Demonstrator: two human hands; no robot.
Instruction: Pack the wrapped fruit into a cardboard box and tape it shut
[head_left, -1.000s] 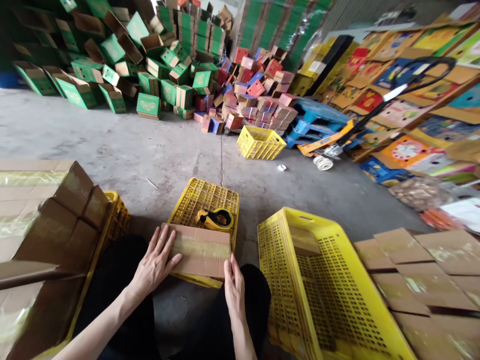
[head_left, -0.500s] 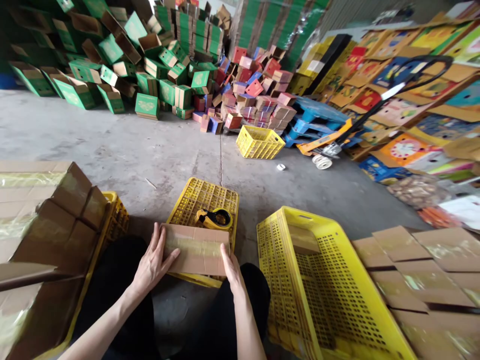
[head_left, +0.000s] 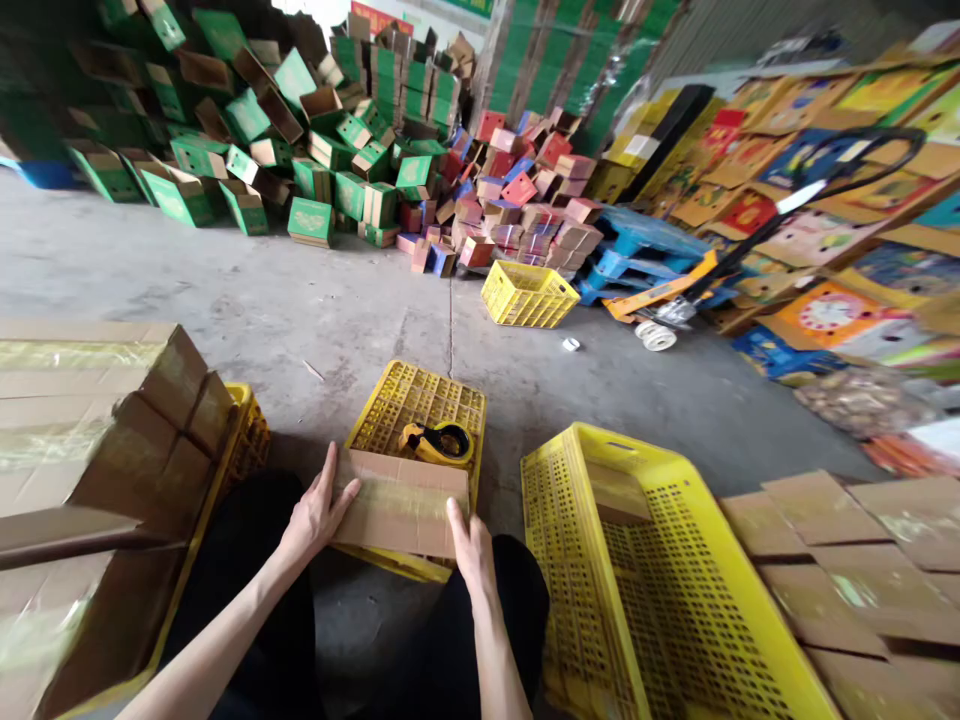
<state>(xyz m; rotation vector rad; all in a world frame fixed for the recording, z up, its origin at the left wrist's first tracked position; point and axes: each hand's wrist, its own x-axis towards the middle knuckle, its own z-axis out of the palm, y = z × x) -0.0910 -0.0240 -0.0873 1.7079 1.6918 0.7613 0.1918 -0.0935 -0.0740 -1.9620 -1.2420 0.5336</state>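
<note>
Between my two hands is a small brown cardboard box (head_left: pixel 405 508) with a strip of clear yellowish tape along its top. My left hand (head_left: pixel 315 515) presses on its left end, thumb over the top edge. At the right end, my right hand (head_left: pixel 471 548) grips with the thumb on top and the fingers down the side. The box lies over the near part of an upturned yellow crate (head_left: pixel 420 393). Just beyond the box, a yellow and black tape dispenser (head_left: pixel 439 442) rests on that crate.
To my right stands an open yellow crate (head_left: pixel 551 500) with one cardboard box (head_left: pixel 615 493) inside. Taped boxes (head_left: pixel 847 560) are packed at far right, others (head_left: pixel 142 420) fill a crate at left. Farther off are another yellow crate (head_left: pixel 529 297), a pallet jack (head_left: pixel 667 305) and heaped green cartons (head_left: pixel 311 220).
The whole view has shifted slightly, so things appear a little farther right. Both hands keep their hold on the box, which stays in nearly the same place on the crate.
</note>
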